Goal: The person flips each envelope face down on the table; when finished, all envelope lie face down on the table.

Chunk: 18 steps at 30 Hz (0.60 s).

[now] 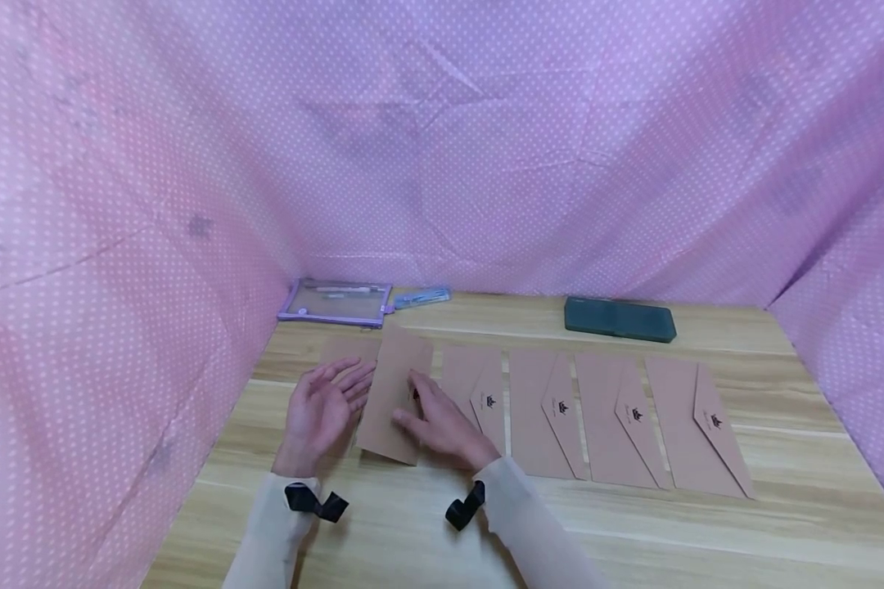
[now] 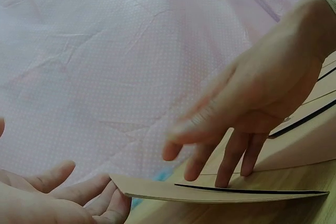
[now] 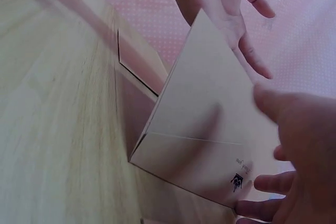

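A brown kraft envelope with a small black crown print on its flap is tilted up between my hands. My left hand lies palm up on its left, and in the left wrist view the fingers touch the envelope's raised edge from below. Over the flap side, my right hand spreads its fingers downward; in the right wrist view the fingertips are at the flap's edge near the crown. Another brown envelope lies flat on the table, partly hidden behind my left hand.
Several matching envelopes lie in a row to the right on the wooden table. At the back are a purple-edged mesh pouch with pens, a light blue item and a dark green case. Pink dotted cloth surrounds the table.
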Motion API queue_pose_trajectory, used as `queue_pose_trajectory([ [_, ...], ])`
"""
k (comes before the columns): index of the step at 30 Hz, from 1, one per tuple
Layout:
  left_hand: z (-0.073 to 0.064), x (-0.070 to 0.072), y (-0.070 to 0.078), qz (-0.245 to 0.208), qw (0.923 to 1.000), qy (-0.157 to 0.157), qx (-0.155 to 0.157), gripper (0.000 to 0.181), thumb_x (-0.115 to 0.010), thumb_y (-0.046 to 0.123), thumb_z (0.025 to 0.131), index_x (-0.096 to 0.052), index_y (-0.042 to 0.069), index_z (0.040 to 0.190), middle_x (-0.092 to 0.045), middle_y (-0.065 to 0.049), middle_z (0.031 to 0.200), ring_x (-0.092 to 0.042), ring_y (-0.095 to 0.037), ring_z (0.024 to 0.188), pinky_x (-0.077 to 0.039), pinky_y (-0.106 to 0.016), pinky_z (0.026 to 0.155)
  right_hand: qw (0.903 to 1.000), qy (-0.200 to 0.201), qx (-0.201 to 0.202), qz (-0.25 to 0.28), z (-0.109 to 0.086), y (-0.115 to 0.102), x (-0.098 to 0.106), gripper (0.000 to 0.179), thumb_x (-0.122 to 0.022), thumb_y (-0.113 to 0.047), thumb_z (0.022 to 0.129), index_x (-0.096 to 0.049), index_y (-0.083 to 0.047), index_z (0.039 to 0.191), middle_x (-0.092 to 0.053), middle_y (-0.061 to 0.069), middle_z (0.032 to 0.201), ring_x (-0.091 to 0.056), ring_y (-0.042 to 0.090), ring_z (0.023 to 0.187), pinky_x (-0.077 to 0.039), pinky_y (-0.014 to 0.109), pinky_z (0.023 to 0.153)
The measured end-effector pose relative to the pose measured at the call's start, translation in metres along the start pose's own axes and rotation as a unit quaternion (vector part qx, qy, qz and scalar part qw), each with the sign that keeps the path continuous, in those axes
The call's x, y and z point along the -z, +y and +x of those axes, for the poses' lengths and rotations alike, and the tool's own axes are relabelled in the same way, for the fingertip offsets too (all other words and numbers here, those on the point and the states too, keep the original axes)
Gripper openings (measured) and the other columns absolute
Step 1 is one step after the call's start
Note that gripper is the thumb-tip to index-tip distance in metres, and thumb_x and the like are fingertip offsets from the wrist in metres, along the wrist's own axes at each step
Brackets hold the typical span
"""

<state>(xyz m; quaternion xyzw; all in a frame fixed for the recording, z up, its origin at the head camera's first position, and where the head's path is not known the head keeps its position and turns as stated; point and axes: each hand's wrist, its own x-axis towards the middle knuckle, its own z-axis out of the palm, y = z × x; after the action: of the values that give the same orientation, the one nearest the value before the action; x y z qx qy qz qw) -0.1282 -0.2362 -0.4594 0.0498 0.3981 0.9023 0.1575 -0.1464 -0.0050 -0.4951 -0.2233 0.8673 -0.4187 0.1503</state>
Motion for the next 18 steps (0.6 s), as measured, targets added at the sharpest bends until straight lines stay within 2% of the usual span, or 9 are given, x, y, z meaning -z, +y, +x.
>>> queue_pose_trajectory([
  [5, 0.002, -0.003, 0.000, 0.018, 0.9997, -0.016, -0.009, 0.058, -0.005, 0.032, 0.108, -0.048, 0.007, 0.138, -0.063, -0.008, 0.138, -0.051, -0.024, 0.132, -0.035, -0.038, 0.112, 0.9997, 0.000, 0.009, 0.023, 0.000, -0.002, 0.000, 0.086, -0.045, -0.058, 0.100, -0.005, -0.013, 0.162, -0.014, 0.009, 0.170, -0.020, 0.027, 0.156, -0.024, 0.048, 0.126],
  [9, 0.002, -0.005, -0.001, 0.014, 0.9991, -0.036, -0.016, 0.059, -0.004, 0.032, 0.107, -0.048, 0.007, 0.138, -0.060, -0.011, 0.141, -0.054, -0.022, 0.128, -0.039, -0.035, 0.107, 0.9994, -0.002, 0.009, 0.033, 0.001, -0.004, -0.001, 0.091, -0.045, -0.061, 0.099, 0.001, -0.015, 0.162, -0.008, 0.009, 0.170, -0.017, 0.028, 0.156, -0.024, 0.049, 0.125],
  [18, 0.001, -0.012, -0.001, 0.012, 0.9980, -0.057, -0.026, 0.060, -0.002, 0.031, 0.107, -0.044, 0.004, 0.140, -0.060, -0.010, 0.140, -0.053, -0.023, 0.129, -0.045, -0.032, 0.105, 0.9976, -0.008, 0.009, 0.068, 0.000, -0.008, -0.004, 0.095, -0.046, -0.066, 0.096, 0.010, -0.026, 0.161, -0.006, 0.011, 0.170, -0.019, 0.031, 0.155, -0.028, 0.052, 0.123],
])
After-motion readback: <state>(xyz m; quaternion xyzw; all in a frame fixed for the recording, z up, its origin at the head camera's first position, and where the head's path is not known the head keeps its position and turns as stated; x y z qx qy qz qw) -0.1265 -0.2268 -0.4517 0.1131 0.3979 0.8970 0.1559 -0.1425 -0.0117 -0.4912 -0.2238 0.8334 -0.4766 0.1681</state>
